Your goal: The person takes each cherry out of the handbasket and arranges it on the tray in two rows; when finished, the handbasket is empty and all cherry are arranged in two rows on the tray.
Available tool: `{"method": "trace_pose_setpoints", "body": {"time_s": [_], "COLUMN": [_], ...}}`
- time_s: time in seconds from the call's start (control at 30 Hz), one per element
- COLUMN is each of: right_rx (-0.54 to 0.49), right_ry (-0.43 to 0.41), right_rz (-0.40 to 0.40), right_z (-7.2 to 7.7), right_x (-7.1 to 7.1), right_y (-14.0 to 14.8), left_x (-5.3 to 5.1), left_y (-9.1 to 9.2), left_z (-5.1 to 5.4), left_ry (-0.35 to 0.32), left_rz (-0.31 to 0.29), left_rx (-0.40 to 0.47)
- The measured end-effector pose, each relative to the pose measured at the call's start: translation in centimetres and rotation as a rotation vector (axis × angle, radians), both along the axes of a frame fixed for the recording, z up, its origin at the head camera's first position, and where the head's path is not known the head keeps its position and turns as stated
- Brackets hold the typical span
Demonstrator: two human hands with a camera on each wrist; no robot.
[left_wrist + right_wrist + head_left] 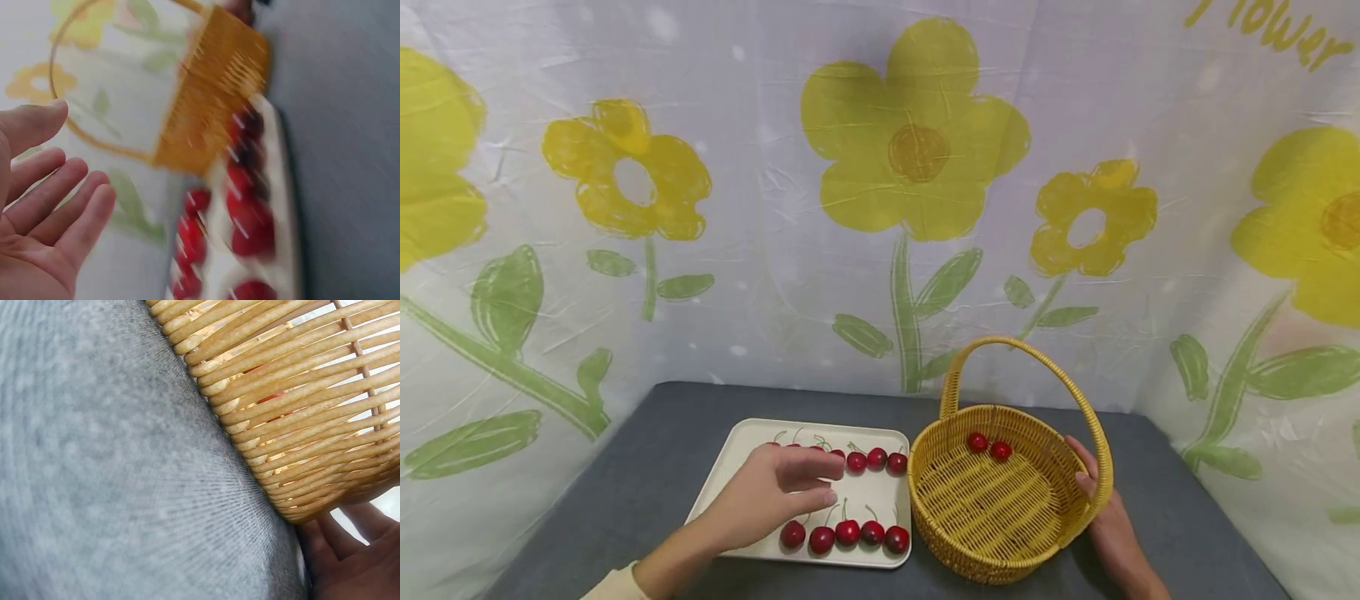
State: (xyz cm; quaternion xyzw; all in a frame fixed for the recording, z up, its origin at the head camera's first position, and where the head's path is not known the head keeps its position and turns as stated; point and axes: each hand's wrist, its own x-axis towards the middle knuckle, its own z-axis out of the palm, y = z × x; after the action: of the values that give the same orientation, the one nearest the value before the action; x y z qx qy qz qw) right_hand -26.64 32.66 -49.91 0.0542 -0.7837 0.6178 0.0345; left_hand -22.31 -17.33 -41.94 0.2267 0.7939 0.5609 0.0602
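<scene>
My left hand (775, 492) hovers over the white tray (715, 500), its fingers apart from the cherries; the left wrist view shows the palm with nothing in it. Dark red cherries with stems lie on the tray in two rows, a back row (877, 457) partly hidden by the hand and a front row (847, 532). To the tray's right is a yellow woven basket (992, 508) with a tall handle. Two cherries (988, 447) sit inside it against the back wall. My right hand (1108, 517) holds the basket's right side at the rim, beneath the handle.
A dark grey cloth (647, 467) covers the table. Behind and at both sides hangs a pale curtain (760, 275) printed with yellow flowers. The basket handle (1000, 340) arches high above the rim. Tray and basket stand side by side, nearly touching.
</scene>
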Motion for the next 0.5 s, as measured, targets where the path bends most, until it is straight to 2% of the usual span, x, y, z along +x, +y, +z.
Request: {"method": "trace_pose_setpoints", "body": {"time_s": [0.07, 0.23, 0.4, 0.5], "right_rx": [0.002, -0.007, -0.013, -0.015], "right_ry": [0.0, 0.011, 0.05, 0.069], "right_rz": [0.004, 0.011, 0.025, 0.03], "right_z": [0.0, -0.1, -0.3, -0.3], "right_x": [0.1, 0.1, 0.2, 0.2], "right_y": [0.0, 0.1, 0.2, 0.2], "left_x": [-0.8, -3.6, -6.2, -7.4], "left_y": [1.6, 6.0, 10.3, 12.8], "left_z": [1.0, 2.6, 3.8, 4.6], "left_ry": [-0.041, -0.053, -0.023, -0.006], "left_rz": [-0.053, -0.219, -0.387, -0.434], "left_rx": [0.033, 0.044, -0.016, -0.056]}}
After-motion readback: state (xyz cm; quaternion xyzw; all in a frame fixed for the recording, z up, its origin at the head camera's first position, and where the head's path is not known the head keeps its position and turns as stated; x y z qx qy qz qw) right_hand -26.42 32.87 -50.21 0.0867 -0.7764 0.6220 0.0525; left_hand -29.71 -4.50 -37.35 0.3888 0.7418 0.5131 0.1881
